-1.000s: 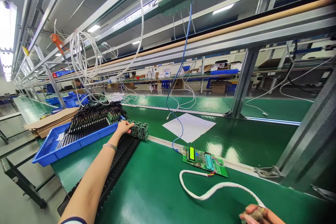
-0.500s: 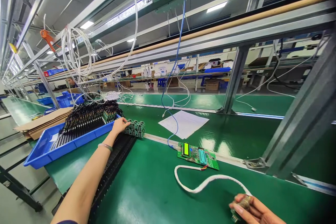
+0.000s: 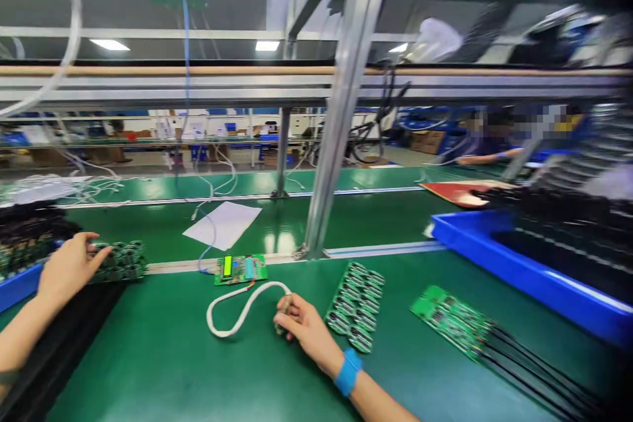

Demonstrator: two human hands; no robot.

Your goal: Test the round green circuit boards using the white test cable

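At the left, my left hand (image 3: 69, 270) has its thumb and fingers on the near end of a bunch of green circuit boards (image 3: 123, 260), which stands on long black strips (image 3: 84, 323). My right hand (image 3: 309, 326), with a blue band at the wrist, pinches a small brownish connector piece (image 3: 283, 315). From it a white sleeved cable (image 3: 225, 331) curves to a green tester board (image 3: 254, 268) with a lit yellow-green display. Beside my right hand lies a panel of round green circuit boards (image 3: 356, 306). Motion blur softens the left fingertips.
A green board with black leads (image 3: 452, 320) lies to the right, before a blue tray (image 3: 494, 250) of black parts. Another blue tray (image 3: 20, 287) is far left. A metal post (image 3: 336, 132) rises behind the white paper sheet (image 3: 222, 224). A person's arm (image 3: 482, 158) shows beyond.
The view has swung right and levelled, bringing the right-hand boards and tray into sight. My right hand, still holding the connector piece, is closer to the tester board. My left hand stays at the bunched boards.
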